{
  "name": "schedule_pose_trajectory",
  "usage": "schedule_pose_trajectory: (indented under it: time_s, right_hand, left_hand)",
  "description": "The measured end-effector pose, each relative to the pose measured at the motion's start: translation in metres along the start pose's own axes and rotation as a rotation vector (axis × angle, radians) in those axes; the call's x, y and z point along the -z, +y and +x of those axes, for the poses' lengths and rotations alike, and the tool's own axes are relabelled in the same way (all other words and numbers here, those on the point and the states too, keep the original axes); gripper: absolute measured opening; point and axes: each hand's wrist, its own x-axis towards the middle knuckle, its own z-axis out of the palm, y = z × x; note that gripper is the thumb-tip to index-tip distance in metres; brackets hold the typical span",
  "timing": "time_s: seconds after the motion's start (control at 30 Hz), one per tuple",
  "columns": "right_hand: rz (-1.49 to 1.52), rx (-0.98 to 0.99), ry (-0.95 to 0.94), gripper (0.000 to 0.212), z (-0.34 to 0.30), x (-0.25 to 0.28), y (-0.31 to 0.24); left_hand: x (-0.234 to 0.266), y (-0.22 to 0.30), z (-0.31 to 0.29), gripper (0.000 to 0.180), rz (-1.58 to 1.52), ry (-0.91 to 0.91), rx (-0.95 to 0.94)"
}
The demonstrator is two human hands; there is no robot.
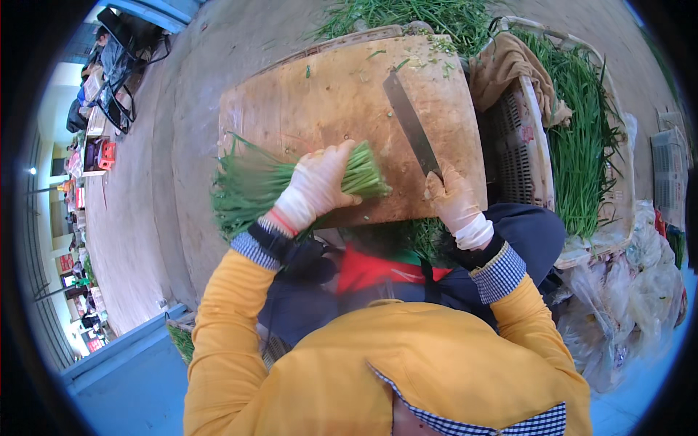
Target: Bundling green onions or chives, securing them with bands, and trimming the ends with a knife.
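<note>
Left hand, gloved, curled over a bunch of greens, thumb on the near side, fingers over the far side. Bunch lies under the palm on the near left of the board; pale stem ends stick out right of the hand, leaves fan out left. Right hand, also gloved, closed round the handle of a knife near the board's right edge. Blade points away, leaning left, apart from the stems; can't tell if it touches the board. Right of the board: crate of greens, cloth over its corner. Beyond the far edge: loose greens.
</note>
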Motion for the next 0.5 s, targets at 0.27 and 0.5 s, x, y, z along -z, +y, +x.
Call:
schedule_pose_trajectory:
  time_s: [0.27,0.5]
  right_hand:
    - [-0.306,0.064,0.028,0.03,-0.01,-0.016,-0.023]
    - [-0.435,-0.019,-0.165,0.018,-0.024,-0.047,-0.012]
  left_hand:
    - [-0.037,0.002,-0.018,0.101,0.317,0.368,0.067]
    - [-0.011,-0.011,-0.003,0.074,0.103,0.231,0.0]
